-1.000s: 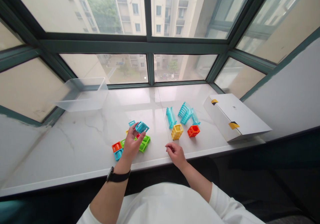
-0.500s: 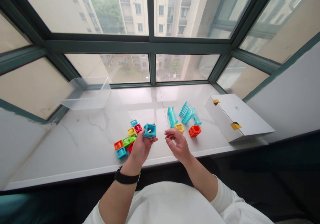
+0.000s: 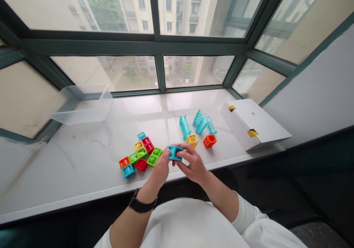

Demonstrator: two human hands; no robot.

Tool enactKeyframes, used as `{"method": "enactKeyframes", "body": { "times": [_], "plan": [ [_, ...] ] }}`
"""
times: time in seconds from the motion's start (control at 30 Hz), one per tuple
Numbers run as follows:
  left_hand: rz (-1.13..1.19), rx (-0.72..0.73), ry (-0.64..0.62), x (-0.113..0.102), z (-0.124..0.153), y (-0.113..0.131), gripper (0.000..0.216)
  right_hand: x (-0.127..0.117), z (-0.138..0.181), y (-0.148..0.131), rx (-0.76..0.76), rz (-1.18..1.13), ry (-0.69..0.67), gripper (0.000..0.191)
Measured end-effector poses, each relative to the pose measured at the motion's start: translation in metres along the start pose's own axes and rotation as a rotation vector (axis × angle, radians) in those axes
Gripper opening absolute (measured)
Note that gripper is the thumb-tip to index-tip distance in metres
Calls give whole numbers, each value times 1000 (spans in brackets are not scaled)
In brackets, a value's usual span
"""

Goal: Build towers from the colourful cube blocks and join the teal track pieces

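Between my two hands, above the sill's front edge, is a blue hollow toy block. My left hand grips its left side, thumb on top. The fingers of my right hand close on its right side; a small dark red bit shows below it. Left of my hands lies a group of coloured blocks: a green block nearest, red ones, a yellow one, an orange one and a blue one. Just beyond my right hand stand a yellow block and an orange-red block.
Clear teal curved track pieces lie behind the yellow block, more of them to the right. A transparent plastic bin stands at the back left. On the right is a white box with yellow-black tabs. Windows border the marble sill.
My right hand has moved left and taken hold of the blue block, which was in my left hand alone. The view has shifted slightly, and the green block beside my left hand is uncovered.
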State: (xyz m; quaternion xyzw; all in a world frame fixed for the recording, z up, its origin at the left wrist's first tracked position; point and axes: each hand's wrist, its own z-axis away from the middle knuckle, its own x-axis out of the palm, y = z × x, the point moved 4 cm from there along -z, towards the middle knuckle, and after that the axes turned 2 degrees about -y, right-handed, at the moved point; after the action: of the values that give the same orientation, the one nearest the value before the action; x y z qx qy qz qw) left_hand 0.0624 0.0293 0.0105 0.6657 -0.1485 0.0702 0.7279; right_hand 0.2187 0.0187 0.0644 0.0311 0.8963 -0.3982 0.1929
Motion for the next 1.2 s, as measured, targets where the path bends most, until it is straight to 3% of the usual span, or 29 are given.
{"method": "enactKeyframes", "body": {
  "times": [0.2, 0.43, 0.53, 0.7, 0.8, 0.9, 1.03, 1.2],
  "plan": [
    [-238, 35, -222, 16, -1, 13, 52, -17, 12, 4, -29, 91, 21, 13],
    [-604, 9, -218, 4, 0, 19, 46, -35, 35, 14, -12, 156, -25, 17],
    [-784, 129, -145, -17, -4, 23, 41, -44, 48, 16, 58, 86, -24, 24],
    [-1286, 407, 124, -72, -20, 30, 32, -67, 68, 17, 112, 198, 88, 27],
    [-1526, 314, 325, -106, -31, 18, 41, -81, 78, 22, 134, 290, 171, 24],
    [-1668, 130, 354, -126, -38, -3, 56, -93, 87, 29, 149, 363, 212, 22],
    [-1721, 76, 334, -132, -40, -18, 59, -107, 96, 39, 175, 431, 216, 17],
    [-1706, 92, 349, -133, -40, -15, 58, -116, 110, 61, 277, 477, 208, 25]
  ]
}}
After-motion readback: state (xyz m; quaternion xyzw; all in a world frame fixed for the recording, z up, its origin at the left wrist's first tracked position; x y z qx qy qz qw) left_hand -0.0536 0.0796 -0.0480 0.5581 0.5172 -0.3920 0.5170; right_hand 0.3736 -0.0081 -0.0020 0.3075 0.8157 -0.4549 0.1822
